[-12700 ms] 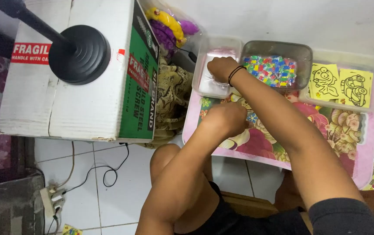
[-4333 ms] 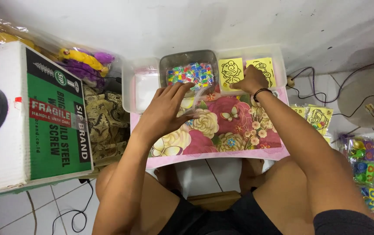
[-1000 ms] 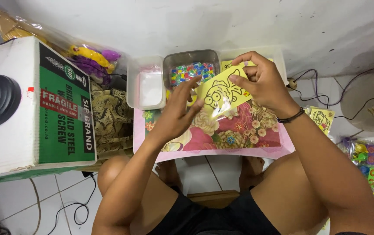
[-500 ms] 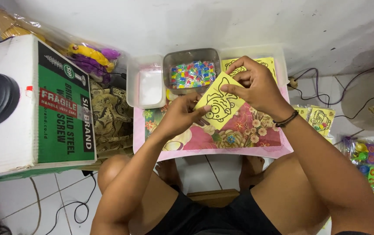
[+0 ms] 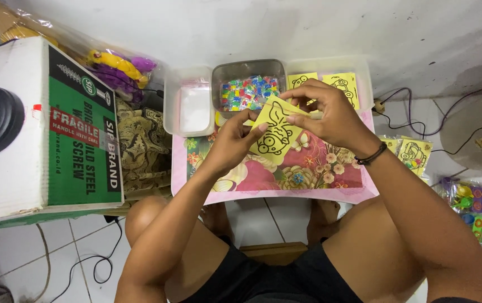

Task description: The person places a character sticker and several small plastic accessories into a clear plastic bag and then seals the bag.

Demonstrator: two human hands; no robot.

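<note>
My left hand (image 5: 234,139) and my right hand (image 5: 330,112) both grip one yellow square card (image 5: 274,134) with a black cartoon outline drawing. I hold it tilted just above a small pink table with a floral top (image 5: 308,179). My left fingers pinch its left edge, my right fingers its upper right edge. Behind it stands a grey tray of small colourful pieces (image 5: 247,90). More yellow cards (image 5: 339,84) lie in a clear tray at the back right. My right wrist wears a dark band.
A clear tub (image 5: 187,104) with white contents stands left of the grey tray. A large cardboard box (image 5: 44,129) with a black round object on it fills the left. Bagged toys (image 5: 120,67) lie behind it. Yellow cards (image 5: 415,154), packets and cables lie on the tiled floor at right.
The yellow card was lifted from the tray at the back right and brought to the middle; over the last second it has turned and sunk slightly between both hands.
</note>
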